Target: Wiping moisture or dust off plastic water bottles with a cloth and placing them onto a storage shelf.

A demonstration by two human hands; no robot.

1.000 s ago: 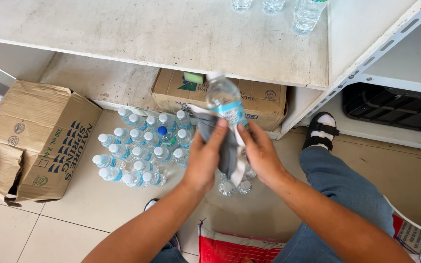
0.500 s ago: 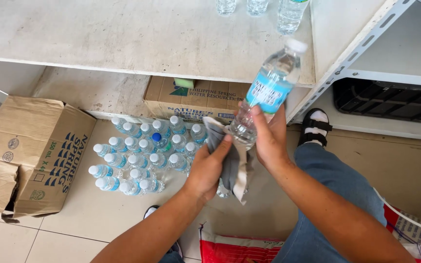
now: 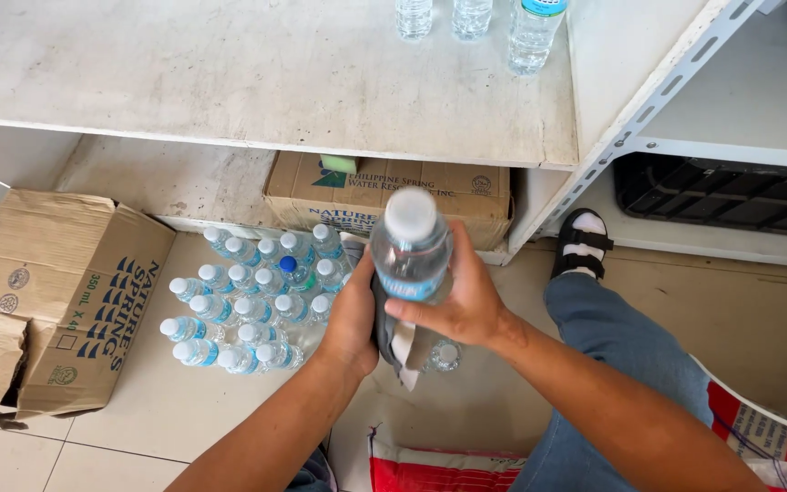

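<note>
My right hand (image 3: 464,305) grips a clear plastic water bottle (image 3: 411,241) with a white cap and blue label, held upright with the cap towards the camera. My left hand (image 3: 353,317) presses a grey cloth (image 3: 395,342) against the bottle's lower side from the left. The cloth hangs down under the bottle. Below the hands, another bottle (image 3: 445,354) stands on the floor.
Several capped water bottles (image 3: 248,301) stand grouped on the floor tiles. An open cardboard box (image 3: 56,292) lies at left, another box (image 3: 393,191) under the white shelf (image 3: 257,82). Three bottles (image 3: 471,20) stand on the shelf. My sandalled foot (image 3: 580,241) is right, beside a black crate (image 3: 730,193).
The bottle was lifted high and tilted right half a second ago; now it is back down, upright, between both hands with the cloth against it.
</note>
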